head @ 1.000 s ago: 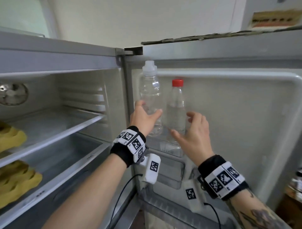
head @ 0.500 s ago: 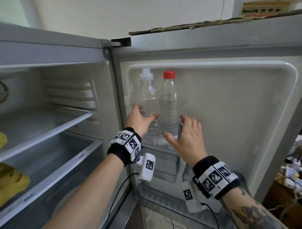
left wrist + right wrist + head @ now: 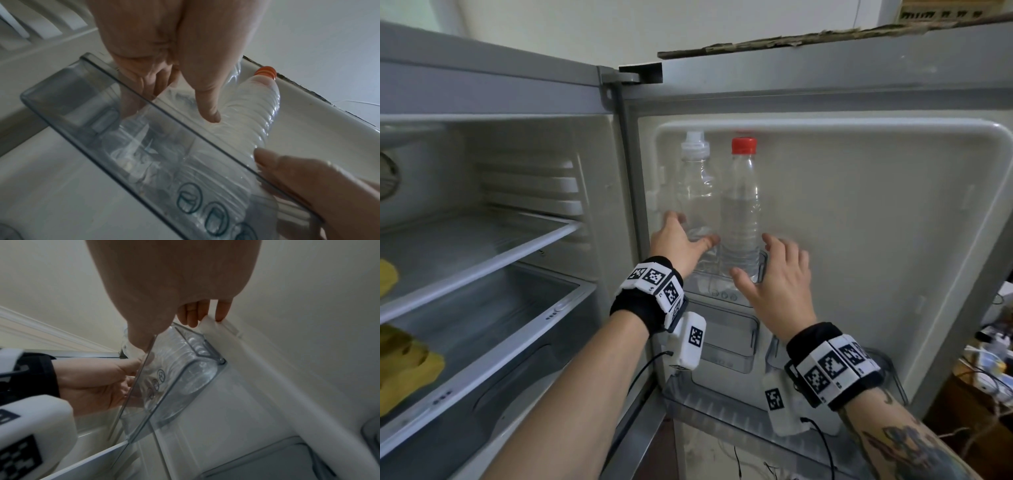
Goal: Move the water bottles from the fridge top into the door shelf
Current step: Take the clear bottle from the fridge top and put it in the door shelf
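Observation:
Two clear water bottles stand side by side in the small clear door shelf point(image 3: 722, 295) point(image 3: 144, 142) point(image 3: 185, 378) at the upper left of the open fridge door. My left hand point(image 3: 681, 240) point(image 3: 185, 91) curls round the lower part of the white-capped bottle point(image 3: 695, 192), thumb in front and fingers behind. The red-capped bottle point(image 3: 741, 205) point(image 3: 261, 113) stands right of it. My right hand point(image 3: 774, 270) point(image 3: 174, 324) is spread beside that bottle with straight fingers; its thumb lies against the bottle's front just above the shelf rim.
The fridge cavity on the left has white shelves and yellow items point(image 3: 404, 363) at its left edge. Below the bottles the door carries a lower clear bin point(image 3: 726, 346) and a long bottom shelf point(image 3: 722, 407). A cluttered table point(image 3: 989, 370) stands right of the door.
Both bottles have come down from just above the door shelf into it. My right hand's fingers have straightened and spread off the red-capped bottle. My left hand has kept its hold.

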A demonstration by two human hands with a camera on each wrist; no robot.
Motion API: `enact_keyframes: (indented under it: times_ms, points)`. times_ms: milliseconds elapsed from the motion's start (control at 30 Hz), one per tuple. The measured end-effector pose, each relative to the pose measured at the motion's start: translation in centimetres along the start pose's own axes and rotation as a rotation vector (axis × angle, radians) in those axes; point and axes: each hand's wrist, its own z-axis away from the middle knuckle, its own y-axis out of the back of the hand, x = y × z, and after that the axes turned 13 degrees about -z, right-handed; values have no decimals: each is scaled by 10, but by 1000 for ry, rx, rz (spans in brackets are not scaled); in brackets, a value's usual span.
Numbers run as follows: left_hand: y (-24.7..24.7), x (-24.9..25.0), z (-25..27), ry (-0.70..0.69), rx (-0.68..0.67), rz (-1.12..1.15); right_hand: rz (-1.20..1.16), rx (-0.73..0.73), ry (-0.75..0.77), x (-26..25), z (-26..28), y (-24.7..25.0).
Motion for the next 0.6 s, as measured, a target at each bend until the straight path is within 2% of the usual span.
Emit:
enact_keyframes:
  times_ms: [233,333,433,500,600]
  points:
    - [5,1,10,26,-36,9,-6,-17,11,-5,4,4]
    - [4,-4,21,-19,52,-9,-89,-30,-1,-5,10,8]
    - [4,-18,34,-95,155,-236,-263,55,-25,-17,15,16]
    - [-1,-29,40,-120,109,-303,-318,111,-15,-31,15,24]
    - [0,-44,46,-212,-19,-393,-376,66,51,-64,8,36]
